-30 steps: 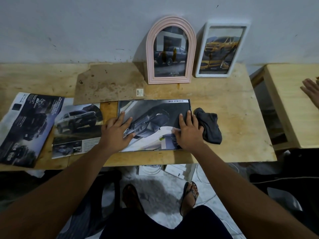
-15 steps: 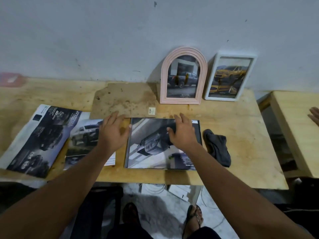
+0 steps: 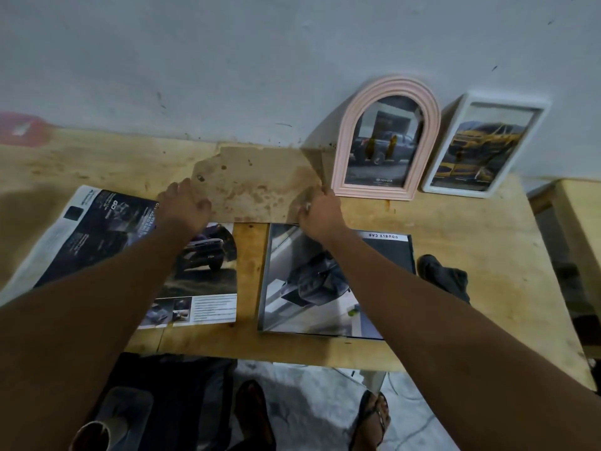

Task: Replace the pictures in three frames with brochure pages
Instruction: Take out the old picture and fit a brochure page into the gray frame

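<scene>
Standing nearest: sandalled feet were on the pale floor below the table's front edge.
Table: the wooden table carried everything else.
Double-cab page: a glossy brochure page headed DOUBLE CAB lay flat near the front edge, partly under the right forearm.
Loose page: an SUV page lay just left of it, with bare wood between them.
Open brochure: a dark brochure lay further left, overlapping the SUV page.
Cloth: a dark cloth sat bunched just right of the double-cab page.
Left hand: the left hand had its fingers bent over the board's left end, grasping it.
Right hand: the right hand had its fingers curled at the board's near right corner, pinching it; blur hid the fingertips.
Backing board: the brown backing board lay between the hands, close to the wall.
Pink frame: an arched pink frame leaned on the wall, just right of the board, holding a dark truck picture.
White frame: a white frame leaned beside it, holding a yellow car picture.
</scene>
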